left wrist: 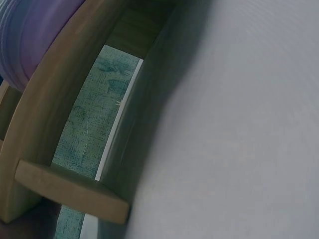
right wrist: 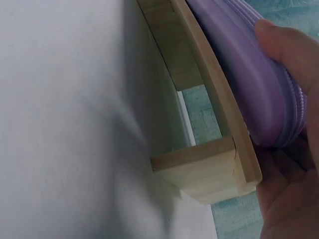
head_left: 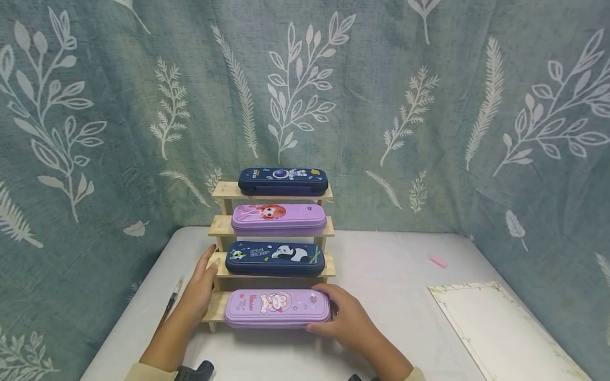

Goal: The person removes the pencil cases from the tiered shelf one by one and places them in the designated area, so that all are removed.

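A lilac pencil case [head_left: 276,309] with a cartoon bunny lies on the lowest step of a wooden tiered stand [head_left: 216,307]. My right hand [head_left: 345,317] grips its right end, thumb on the near side and fingers round the back. In the right wrist view the thumb [right wrist: 286,47] presses the zipped edge of the case [right wrist: 244,84]. My left hand [head_left: 197,288] rests at the stand's left side with fingers extended, fingertips by the second step. The left wrist view shows the stand's lower edge [left wrist: 70,191] but little of that hand.
Higher steps hold a navy panda case [head_left: 274,259], a purple case with a red-haired girl [head_left: 281,218] and a navy astronaut case [head_left: 283,181]. A paintbrush [head_left: 171,301] lies at left. A pink eraser [head_left: 438,261] and a floral-edged sheet [head_left: 505,328] lie at right.
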The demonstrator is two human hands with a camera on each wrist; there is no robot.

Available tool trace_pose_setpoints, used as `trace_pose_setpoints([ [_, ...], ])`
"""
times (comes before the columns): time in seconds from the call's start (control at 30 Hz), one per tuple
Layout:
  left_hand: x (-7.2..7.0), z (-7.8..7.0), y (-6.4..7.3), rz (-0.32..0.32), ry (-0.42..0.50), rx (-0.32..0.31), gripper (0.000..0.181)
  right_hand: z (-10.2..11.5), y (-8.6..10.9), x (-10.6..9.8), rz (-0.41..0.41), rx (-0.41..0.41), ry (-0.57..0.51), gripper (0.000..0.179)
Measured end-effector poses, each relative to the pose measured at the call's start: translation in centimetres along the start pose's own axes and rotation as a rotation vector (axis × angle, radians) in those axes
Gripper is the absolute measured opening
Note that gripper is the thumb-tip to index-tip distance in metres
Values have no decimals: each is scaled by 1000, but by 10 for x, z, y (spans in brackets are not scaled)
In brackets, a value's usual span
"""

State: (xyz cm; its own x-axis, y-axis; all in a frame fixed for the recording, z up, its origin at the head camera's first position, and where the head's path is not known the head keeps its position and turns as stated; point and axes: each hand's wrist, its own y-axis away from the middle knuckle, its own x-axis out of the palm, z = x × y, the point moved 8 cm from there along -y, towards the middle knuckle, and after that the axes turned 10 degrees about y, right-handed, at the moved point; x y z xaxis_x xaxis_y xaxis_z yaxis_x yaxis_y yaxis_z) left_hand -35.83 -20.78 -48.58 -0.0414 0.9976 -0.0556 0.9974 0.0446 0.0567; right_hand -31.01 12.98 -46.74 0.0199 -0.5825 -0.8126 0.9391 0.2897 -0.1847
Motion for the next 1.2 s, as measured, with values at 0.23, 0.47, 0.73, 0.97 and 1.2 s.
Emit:
trace_pose_setpoints([
  [0.23,0,0,-1,-4,-3,11,57,-5,5,-4,-1,-25,-122,84],
  [0.47,0,0,-1,-4,-12,15,57,-13,11,-13,2,-17,-224,84],
  [0.73,0,-1,-3,-1,-10,39,57,-29,13,-31,-1,27,-267,82],
  [0.97,-2,-1,-6,17,5,55,57,-45,17,-42,-8,46,-264,81],
  [1.2,-3,-2,-10,21,-1,43,57,-58,22,-55,-17,24,-304,82],
])
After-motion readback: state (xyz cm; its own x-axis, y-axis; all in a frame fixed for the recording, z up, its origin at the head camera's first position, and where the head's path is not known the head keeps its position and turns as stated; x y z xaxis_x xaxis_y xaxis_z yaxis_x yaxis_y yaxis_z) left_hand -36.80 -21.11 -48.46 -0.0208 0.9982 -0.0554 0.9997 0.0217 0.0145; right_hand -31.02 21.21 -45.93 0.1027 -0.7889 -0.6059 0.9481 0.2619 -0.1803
